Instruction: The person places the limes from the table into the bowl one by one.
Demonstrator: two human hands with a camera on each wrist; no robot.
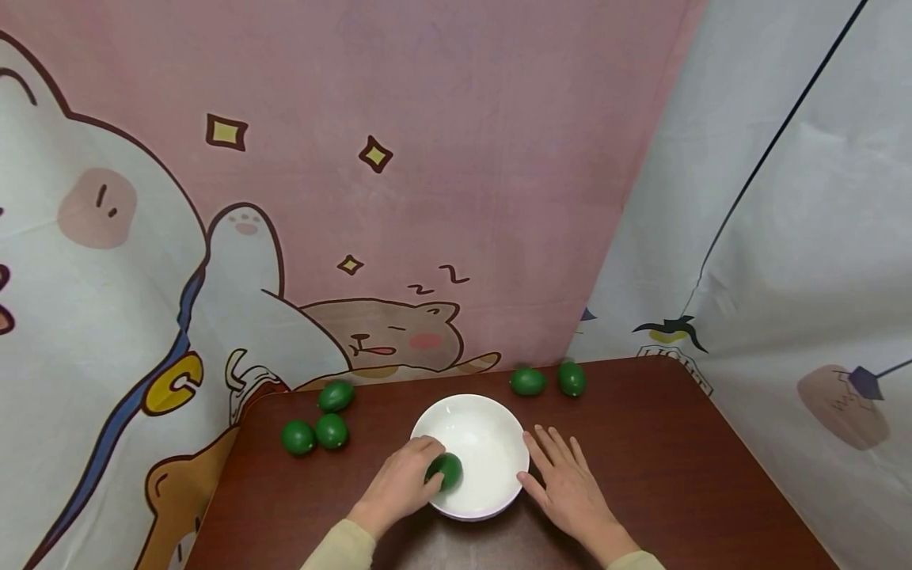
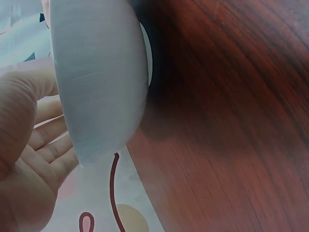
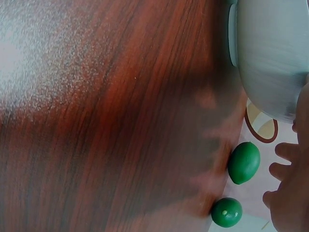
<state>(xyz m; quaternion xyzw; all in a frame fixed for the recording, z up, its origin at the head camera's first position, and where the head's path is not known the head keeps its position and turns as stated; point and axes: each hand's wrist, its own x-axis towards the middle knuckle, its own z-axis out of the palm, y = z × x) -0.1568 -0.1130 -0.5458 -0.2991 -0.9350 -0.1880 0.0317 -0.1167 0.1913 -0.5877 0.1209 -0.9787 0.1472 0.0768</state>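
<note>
A white bowl (image 1: 492,459) stands upright on the table in front of the person. My left hand (image 1: 402,481) reaches over its left rim and grips a green lime (image 1: 449,470) between thumb and fingers, inside the bowl. In the left wrist view the bowl's outer wall (image 2: 99,82) hides the fingertips and that lime. At the opposite side my right hand (image 1: 570,487) rests against the bowl's right rim, its fingers extended and spread. The right wrist view shows those fingers (image 3: 287,152) beside the bowl's wall (image 3: 273,53).
On the dark red-brown table (image 1: 663,451), three more limes (image 1: 332,431) lie in a group left of the bowl. Two limes (image 1: 528,381) lie near the back edge, right of the bowl. Behind the table hangs a pink and white cartoon-printed cloth (image 1: 499,198).
</note>
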